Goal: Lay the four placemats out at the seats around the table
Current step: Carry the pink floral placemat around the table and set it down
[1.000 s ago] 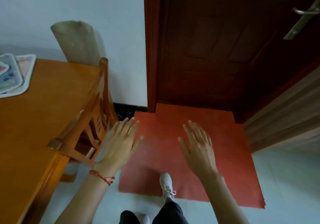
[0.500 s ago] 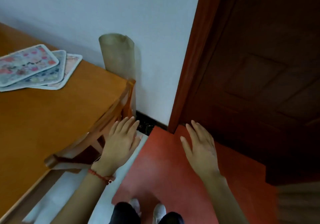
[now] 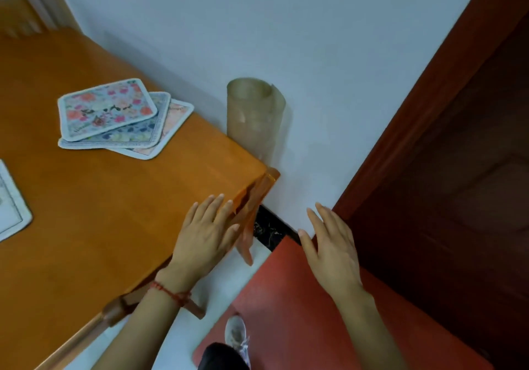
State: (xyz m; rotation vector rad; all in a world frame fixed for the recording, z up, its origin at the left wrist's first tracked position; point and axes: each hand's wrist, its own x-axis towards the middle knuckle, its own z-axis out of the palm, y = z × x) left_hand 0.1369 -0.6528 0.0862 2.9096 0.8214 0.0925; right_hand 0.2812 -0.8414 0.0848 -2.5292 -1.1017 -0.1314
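Nearest, a white shoe [image 3: 236, 334] stands at the edge of a red floor mat [image 3: 289, 312] in front of a dark wooden door [image 3: 446, 198]. Above it both hands are empty with fingers spread: the left hand [image 3: 204, 233] hovers over the near right edge of the tabletop [image 3: 100, 212], by the top rail of a chair [image 3: 252, 212] tucked in there, while the right hand [image 3: 333, 248] hangs over the floor mat, well apart from the table. At the left edge of the view one placemat [image 3: 10, 209] lies alone, partly cut off. Farther in, toward the far right corner, a stack of placemats [image 3: 120, 118] sits fanned, a floral one on top with at least two more peeking out below. Beyond the corner a rolled translucent sheet [image 3: 253, 118] leans against the white wall [image 3: 286, 26]. The stack looks to be the next thing to reach for. Because the mats overlap loosely, a pinch at the top edge may drag a second one along or skew the pile toward the far edge. Leaning across could also knock the chair rail, and the shoe at the floor mat's edge may catch it.
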